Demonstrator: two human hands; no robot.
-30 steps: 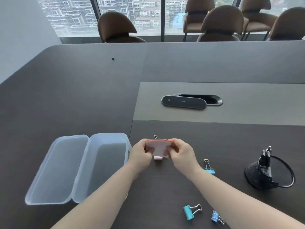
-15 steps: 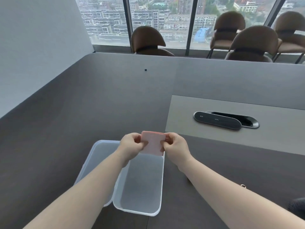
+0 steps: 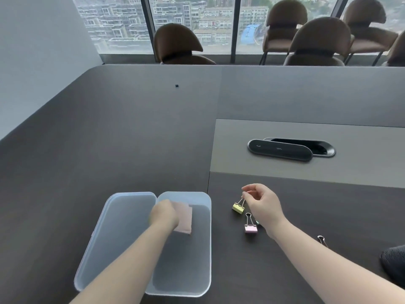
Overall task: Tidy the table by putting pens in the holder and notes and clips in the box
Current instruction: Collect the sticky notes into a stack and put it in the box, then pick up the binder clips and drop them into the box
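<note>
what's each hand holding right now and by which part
Right hand: yellow binder clip, pinched by its wire handles. Left hand: pink notes by their left edge, inside the box.

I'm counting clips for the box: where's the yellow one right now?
In the head view, the yellow clip hangs from the right hand by its wire handles, right of the box, just above the pink clip.

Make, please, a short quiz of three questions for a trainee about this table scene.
1. True or false: the left hand is inside the clear box.
2. What does the right hand pinch? A) a pen B) the yellow clip C) the pink notes
3. Which colour is the clip lying nearest to the yellow one?

Key: 1 true; 2 B; 3 pink.
</note>
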